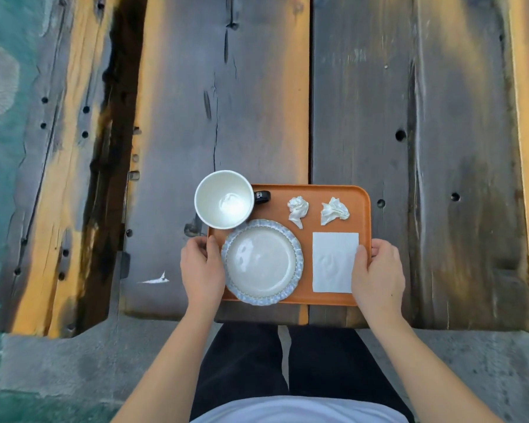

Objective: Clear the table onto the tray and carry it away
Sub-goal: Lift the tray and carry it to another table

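An orange tray sits near the front edge of the wooden table. On it are a white cup with a black handle at the far left corner, a scalloped white plate, two crumpled napkins and a flat white napkin. My left hand grips the tray's left edge with the thumb over the rim. My right hand grips the right edge, thumb resting on the flat napkin.
The table is made of dark weathered planks with a gap down the middle and a deep crack on the left. A small white scrap lies left of the tray. Concrete ground and my dark trousers show below the table edge.
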{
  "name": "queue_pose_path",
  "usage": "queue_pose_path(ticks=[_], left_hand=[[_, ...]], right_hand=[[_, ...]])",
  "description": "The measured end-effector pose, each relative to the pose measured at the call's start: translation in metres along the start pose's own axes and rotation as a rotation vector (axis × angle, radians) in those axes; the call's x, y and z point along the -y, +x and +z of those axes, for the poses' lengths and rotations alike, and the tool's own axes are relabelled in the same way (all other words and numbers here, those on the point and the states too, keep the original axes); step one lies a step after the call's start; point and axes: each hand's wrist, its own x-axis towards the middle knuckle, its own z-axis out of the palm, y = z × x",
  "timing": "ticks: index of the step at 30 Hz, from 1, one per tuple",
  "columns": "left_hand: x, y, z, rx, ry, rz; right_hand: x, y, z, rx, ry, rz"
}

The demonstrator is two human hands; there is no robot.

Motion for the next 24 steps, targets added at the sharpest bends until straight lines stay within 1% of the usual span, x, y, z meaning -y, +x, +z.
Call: queue_pose_path(ticks=[7,11,13,15,19,24], left_hand=[[-0.004,0.006,0.008,0.011,0.005,-0.026],[-0.004,0.008,0.007,0.011,0.011,-0.045],[0.000,0.006,0.005,0.042,-0.043,-0.036],[0.002,0.007,-0.001,0.115,-0.142,-0.029],[-0.003,0.015,-0.024,0.363,-0.339,-0.011],[-0.018,0.015,-0.048,0.495,-0.400,-0.031]], right_hand=[[0.011,-0.003,0.012,-0.055,0.160,0.089],[0.011,-0.004,0.011,-0.029,0.214,0.127],[0.011,-0.005,0.008,-0.007,0.246,0.130],[0.015,-0.005,0.005,0.035,0.284,0.129],[0.024,-0.002,-0.006,0.158,0.346,0.150],[0.043,0.009,-0.033,0.246,0.392,0.142]])
